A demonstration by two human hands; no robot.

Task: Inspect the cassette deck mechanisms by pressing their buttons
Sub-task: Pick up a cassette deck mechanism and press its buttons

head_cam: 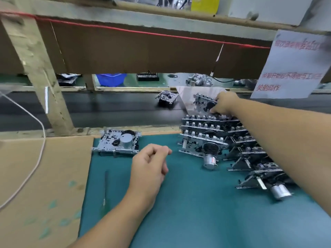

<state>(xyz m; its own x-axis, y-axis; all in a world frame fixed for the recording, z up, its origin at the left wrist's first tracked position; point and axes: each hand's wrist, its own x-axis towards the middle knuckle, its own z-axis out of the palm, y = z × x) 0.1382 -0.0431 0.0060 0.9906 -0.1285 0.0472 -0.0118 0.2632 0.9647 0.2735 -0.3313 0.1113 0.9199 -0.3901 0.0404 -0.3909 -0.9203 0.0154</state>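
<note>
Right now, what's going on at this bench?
A person is working through cassette deck mechanisms at a green mat. The right hand reaches to the far end of a stacked row of mechanisms and grips the rearmost unit. The left hand hovers loosely curled over the mat, holding nothing. One mechanism lies flat, apart at the mat's far left edge, and another sits on the dark belt behind.
</note>
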